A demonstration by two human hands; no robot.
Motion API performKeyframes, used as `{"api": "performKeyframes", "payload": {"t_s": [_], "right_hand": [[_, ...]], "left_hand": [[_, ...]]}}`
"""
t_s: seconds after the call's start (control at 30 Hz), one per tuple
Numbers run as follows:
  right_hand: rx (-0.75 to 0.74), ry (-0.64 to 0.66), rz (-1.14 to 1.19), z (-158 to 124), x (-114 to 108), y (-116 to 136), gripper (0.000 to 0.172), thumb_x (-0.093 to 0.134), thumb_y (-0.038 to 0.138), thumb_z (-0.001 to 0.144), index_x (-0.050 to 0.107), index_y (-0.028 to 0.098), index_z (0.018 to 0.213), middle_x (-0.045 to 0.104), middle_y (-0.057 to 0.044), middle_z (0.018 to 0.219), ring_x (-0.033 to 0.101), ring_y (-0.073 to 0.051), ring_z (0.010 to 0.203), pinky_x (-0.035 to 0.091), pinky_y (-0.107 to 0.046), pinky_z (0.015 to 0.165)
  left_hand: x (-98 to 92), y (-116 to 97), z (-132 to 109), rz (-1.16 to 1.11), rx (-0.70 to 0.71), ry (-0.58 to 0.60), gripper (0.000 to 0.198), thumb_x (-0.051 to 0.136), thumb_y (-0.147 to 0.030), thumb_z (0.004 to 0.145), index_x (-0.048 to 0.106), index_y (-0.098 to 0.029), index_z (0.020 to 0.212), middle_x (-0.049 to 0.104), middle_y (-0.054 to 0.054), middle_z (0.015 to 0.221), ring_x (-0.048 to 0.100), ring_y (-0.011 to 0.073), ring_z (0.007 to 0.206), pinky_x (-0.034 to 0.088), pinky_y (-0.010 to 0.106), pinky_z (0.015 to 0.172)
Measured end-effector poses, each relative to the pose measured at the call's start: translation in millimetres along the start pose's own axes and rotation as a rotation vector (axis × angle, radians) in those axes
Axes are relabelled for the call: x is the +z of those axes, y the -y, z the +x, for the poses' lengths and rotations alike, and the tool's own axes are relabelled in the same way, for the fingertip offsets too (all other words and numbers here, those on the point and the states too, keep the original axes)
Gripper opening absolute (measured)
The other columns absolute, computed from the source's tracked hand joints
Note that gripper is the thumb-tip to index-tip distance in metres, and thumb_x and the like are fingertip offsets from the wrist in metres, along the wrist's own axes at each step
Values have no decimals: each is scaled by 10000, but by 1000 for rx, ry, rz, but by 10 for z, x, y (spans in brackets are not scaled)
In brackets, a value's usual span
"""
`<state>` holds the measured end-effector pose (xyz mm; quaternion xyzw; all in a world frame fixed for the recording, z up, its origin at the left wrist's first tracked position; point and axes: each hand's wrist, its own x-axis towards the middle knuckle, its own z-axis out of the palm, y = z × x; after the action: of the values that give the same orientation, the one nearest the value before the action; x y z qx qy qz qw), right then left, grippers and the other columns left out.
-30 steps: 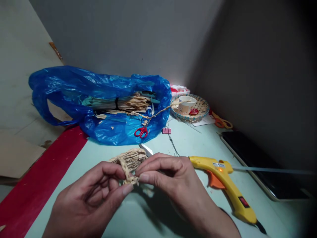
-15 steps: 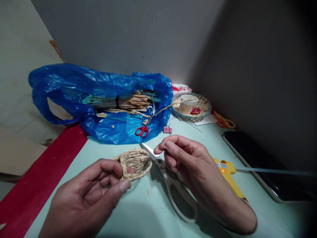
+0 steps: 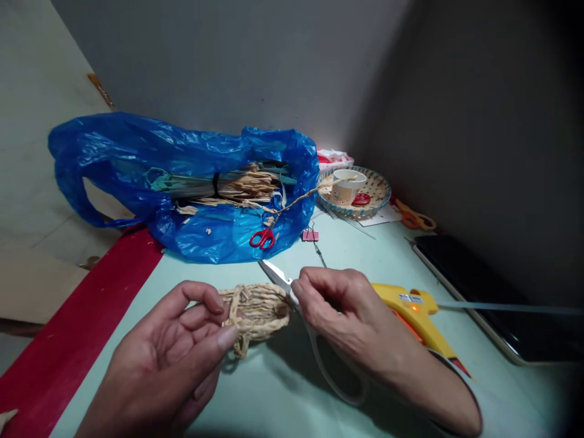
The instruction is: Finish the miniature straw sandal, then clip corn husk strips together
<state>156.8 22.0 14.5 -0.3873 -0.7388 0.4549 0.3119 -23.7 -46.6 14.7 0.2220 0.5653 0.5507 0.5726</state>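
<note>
A small woven straw piece (image 3: 264, 311), shaped like a miniature slipper with a braided strap, is held up over the table. My left hand (image 3: 177, 353) grips its near left end between thumb and fingers. At its right tip is my right hand (image 3: 347, 322), fingers pinched together; whatever lies between the fingertips is hidden. Large white-handled scissors (image 3: 319, 356) lie beneath my right hand, their blades pointing away and partly covered. Just beyond my right wrist is a yellow glue gun (image 3: 424, 310) with an orange light and a long glue stick.
A blue plastic bag (image 3: 191, 240) holds a bundle of dried straw (image 3: 241, 185). Small red scissors (image 3: 262, 238) rest on it. Farther right are a pink binder clip (image 3: 310, 235), a woven tray (image 3: 378, 191) with a paper cup (image 3: 345, 188), orange scissors (image 3: 415, 219) and a tablet (image 3: 493, 298).
My right hand has moved down to the tip of the straw piece, its fingers pinched. The piece has shifted slightly right and down and turned, showing more of the strap.
</note>
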Motion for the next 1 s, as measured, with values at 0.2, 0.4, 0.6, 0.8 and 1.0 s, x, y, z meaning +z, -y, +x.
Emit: {"api": "performKeyframes", "payload": {"t_s": [0.2, 0.4, 0.6, 0.8, 1.0], "right_hand": [[-222, 123, 10, -49, -35, -9, 87, 540, 192, 1003, 595, 195, 935, 619, 36, 927, 563, -96, 867, 418, -208, 779], [-229, 145, -46, -78, -37, 43, 80, 619, 236, 971, 684, 189, 968, 627, 21, 920, 574, -105, 880, 433, -210, 785], [-187, 243, -9, -14, -16, 4, 106, 645, 225, 948, 693, 165, 875, 606, 26, 828, 555, -96, 776, 428, -211, 699], [-116, 329, 93, 10, -21, -16, 165, 602, 168, 961, 692, 153, 823, 641, 16, 819, 591, -108, 773, 450, -231, 731], [-262, 227, -115, -48, 18, -6, 154, 551, 156, 972, 649, 137, 854, 583, 3, 814, 533, -104, 741, 410, -223, 679]], "left_hand": [[-24, 34, 17, 119, 185, -15, 348, 886, -222, 562, 662, -267, 824, 714, -64, 607, 618, 74, 516, 493, 109, 485], [16, 56, -39, 229, 294, -98, 301, 828, -204, 556, 688, -266, 814, 729, -65, 599, 652, 83, 567, 503, 80, 518], [106, 78, -101, 293, 342, -128, 198, 765, -196, 607, 702, -275, 777, 719, -85, 625, 633, 53, 557, 488, 49, 542], [102, 67, -105, 412, 299, -112, 209, 754, -180, 598, 691, -264, 778, 713, -75, 666, 648, 65, 577, 519, 72, 584], [72, 73, -69, 408, 244, -55, 179, 742, -227, 617, 689, -259, 785, 688, -69, 655, 607, 63, 572, 502, 77, 573]]}}
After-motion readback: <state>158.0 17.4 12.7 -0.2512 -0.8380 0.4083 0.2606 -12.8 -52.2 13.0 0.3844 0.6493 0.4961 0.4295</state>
